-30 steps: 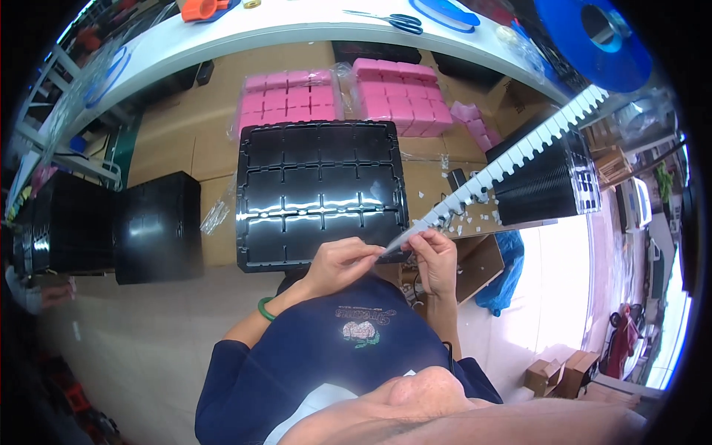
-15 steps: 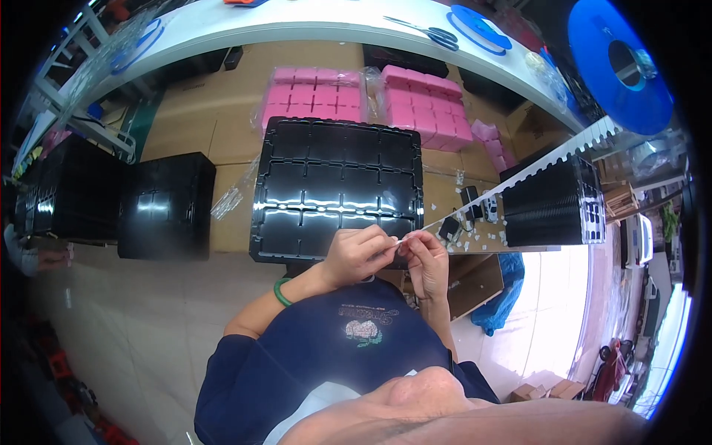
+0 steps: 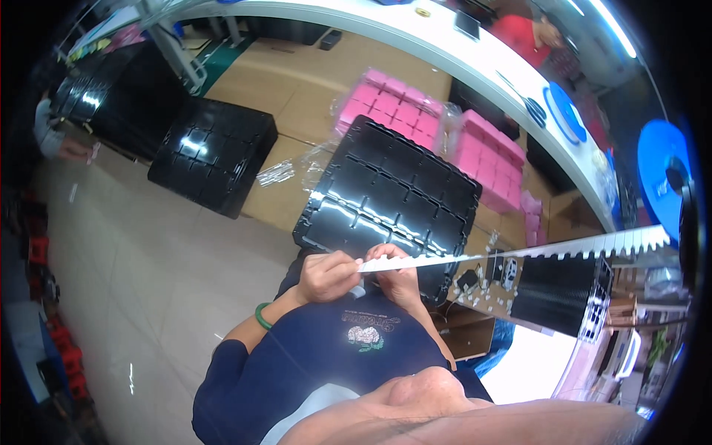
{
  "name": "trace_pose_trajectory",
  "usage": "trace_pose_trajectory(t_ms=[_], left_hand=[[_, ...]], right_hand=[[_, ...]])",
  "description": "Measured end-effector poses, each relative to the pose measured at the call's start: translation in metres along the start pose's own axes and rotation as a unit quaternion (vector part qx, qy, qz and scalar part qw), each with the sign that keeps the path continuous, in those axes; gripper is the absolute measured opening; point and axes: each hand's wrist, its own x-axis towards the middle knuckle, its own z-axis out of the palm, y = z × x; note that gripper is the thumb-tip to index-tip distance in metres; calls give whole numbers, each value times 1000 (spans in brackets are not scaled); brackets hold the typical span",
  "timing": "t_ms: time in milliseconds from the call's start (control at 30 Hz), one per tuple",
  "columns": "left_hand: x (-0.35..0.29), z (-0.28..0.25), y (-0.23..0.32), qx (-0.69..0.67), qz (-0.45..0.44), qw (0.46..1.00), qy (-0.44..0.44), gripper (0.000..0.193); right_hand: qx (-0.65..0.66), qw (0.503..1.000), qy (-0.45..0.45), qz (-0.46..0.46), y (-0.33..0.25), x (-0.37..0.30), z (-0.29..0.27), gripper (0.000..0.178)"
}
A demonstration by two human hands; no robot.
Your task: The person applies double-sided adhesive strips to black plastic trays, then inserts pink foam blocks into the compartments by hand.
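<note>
A white notched strip (image 3: pixel 552 248) stretches from my hands toward a blue reel (image 3: pixel 660 178) at the far right. At its near end, the fingers of my left hand (image 3: pixel 326 277) are pinched closed. My right hand (image 3: pixel 400 285) is curled around the strip a short way along it; the strip hides part of those fingers. Just beyond my hands lies a black molded tray (image 3: pixel 393 178) with rows of shallow compartments.
Pink foam blocks (image 3: pixel 486 159) in clear wrap stand behind the tray. Black tray stacks are at left (image 3: pixel 215 152) and right (image 3: pixel 556 289). Small white scraps (image 3: pixel 482 297) litter the cardboard. Scissors (image 3: pixel 534 111) lie on the white shelf (image 3: pixel 423 37). A person in red (image 3: pixel 519 37) is beyond it.
The view has turned, so the tray now looks slanted. My left hand has moved left from my right with the strip's end, and a length of strip now spans between them.
</note>
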Motion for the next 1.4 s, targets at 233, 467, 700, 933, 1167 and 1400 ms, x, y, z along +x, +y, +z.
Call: trace_pose_trajectory(t_ms=[233,467,700,933,1167,1400], left_hand=[[-10,-42,4,133,10,990,48,32],[-26,-65,-10,169,-65,978,103,25],[-42,-70,-13,159,-134,972,109,17],[-34,-68,-15,138,-149,973,106,15],[-24,-62,-18,110,-121,984,72,14],[-11,-42,-29,90,-63,993,45,15]], right_hand=[[-187,979,-78,-22,-4,26,9,8],[-490,869,-6,-71,-84,159,-22,12],[-718,689,-38,-94,-72,274,-50,17],[-756,650,-12,-73,-65,292,-60,18],[-738,669,-49,-68,-70,274,-47,19],[-574,812,81,-63,-97,120,-59,13]])
